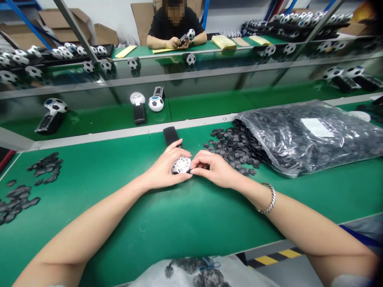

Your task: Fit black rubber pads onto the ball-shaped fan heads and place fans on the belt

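A small hand-held fan with a white round grille head [181,165] and a black handle [171,136] lies on the green work surface [185,215]. My left hand [166,169] is curled around the left side of the white head. My right hand [214,167] pinches at the head's right edge, fingers pressed together; whether a small black piece sits between them is hidden. A silver bracelet [269,199] circles my right wrist.
Loose black pentagon pieces [231,149] spill from a clear plastic bag [308,135] at the right. More black pieces [20,191] lie at the left. Finished soccer-ball fans [155,103] rest on the conveyor beyond. A person [175,28] works opposite.
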Demonstrator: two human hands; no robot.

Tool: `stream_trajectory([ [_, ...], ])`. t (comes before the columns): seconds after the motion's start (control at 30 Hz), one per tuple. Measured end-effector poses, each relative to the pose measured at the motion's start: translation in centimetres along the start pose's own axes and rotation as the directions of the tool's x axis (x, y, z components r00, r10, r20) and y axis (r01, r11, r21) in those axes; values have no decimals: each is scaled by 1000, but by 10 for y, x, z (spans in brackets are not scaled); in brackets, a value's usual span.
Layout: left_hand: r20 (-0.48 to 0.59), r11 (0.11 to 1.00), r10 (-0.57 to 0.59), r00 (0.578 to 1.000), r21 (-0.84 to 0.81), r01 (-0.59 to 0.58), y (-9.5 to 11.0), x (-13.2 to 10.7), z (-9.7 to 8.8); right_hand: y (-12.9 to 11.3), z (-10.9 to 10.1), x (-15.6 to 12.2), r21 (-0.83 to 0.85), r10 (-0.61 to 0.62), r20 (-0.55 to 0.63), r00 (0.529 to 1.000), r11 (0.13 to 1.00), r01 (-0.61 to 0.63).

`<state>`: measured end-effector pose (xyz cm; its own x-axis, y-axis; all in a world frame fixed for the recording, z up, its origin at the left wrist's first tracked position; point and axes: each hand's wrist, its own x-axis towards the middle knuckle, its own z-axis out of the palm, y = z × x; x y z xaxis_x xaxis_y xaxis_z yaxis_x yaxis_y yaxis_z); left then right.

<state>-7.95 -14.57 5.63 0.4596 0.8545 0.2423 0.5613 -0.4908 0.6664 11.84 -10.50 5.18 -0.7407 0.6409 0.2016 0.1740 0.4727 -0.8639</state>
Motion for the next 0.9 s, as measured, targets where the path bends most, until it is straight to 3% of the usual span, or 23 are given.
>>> stream_trajectory([
  [0.13, 13, 1000, -11, 1000, 28, 10, 4, 2, 1, -2, -4, 7, -15, -11, -25, 1000, 1000, 10],
  [0.4, -15, 1000, 3, 1000, 31, -2, 6, 6, 6, 4, 6, 8, 119, 74, -56, 996, 991, -67],
  [0.5, 6, 999, 17, 1000, 28, -17, 4, 6, 6, 8, 2, 10, 141, 110, -12, 994, 984, -107],
  [0.6, 25, 999, 29, 999, 14, -30, 2, 4, 4, 17, -18, 17, -144, 149, -113, 982, 976, -164],
  [0.7, 27, 1000, 23, 999, 20, -23, 1, 1, 3, 32, -44, 20, -561, 154, -346, 925, 757, -336],
  [0.77, 45, 999, -16, 999, 48, 14, 2, -1, 3, 42, -54, 20, -666, 183, -355, 917, 639, -386],
  [0.9, -50, 969, -219, 974, 103, 223, 1, -6, 1, 52, -59, 18, -675, 164, -256, 953, 675, -298],
])
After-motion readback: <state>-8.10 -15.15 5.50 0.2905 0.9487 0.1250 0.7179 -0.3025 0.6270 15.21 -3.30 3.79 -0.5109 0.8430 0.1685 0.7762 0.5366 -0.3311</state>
